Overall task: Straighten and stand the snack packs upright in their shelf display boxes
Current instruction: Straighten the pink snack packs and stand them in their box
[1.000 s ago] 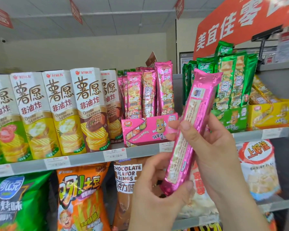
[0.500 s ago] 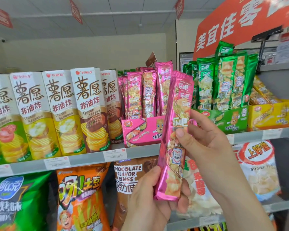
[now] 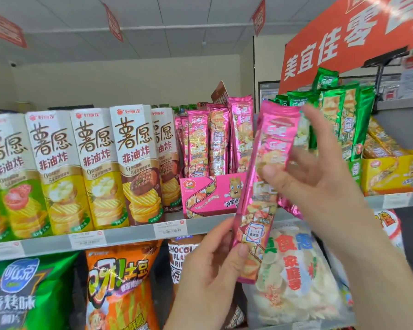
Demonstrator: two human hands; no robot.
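Note:
I hold a long pink snack pack (image 3: pixel 262 194) in front of the shelf, tilted with its top to the right and its printed front facing me. My left hand (image 3: pixel 205 282) pinches its lower end between thumb and fingers. Higher up, my right hand (image 3: pixel 320 182) has its thumb on the pack's front and its fingers behind, some of them blurred and spread. The pink display box (image 3: pixel 210 194) stands on the upper shelf just left of the pack, with several pink packs (image 3: pixel 215 139) upright in it. A strip of pink foil (image 3: pixel 290 207) shows under my right hand.
Green packs (image 3: pixel 339 115) stand in a green box behind my right hand. A yellow display box (image 3: pixel 391 172) holds leaning yellow packs at the far right. Tall chip cartons (image 3: pixel 134 163) fill the shelf's left side. Large snack bags hang on the shelf below (image 3: pixel 293 270).
The pink pack has been turned from its back to its printed front and stands steeper. My right hand has slid higher up the pack, and my left hand still holds the lower end.

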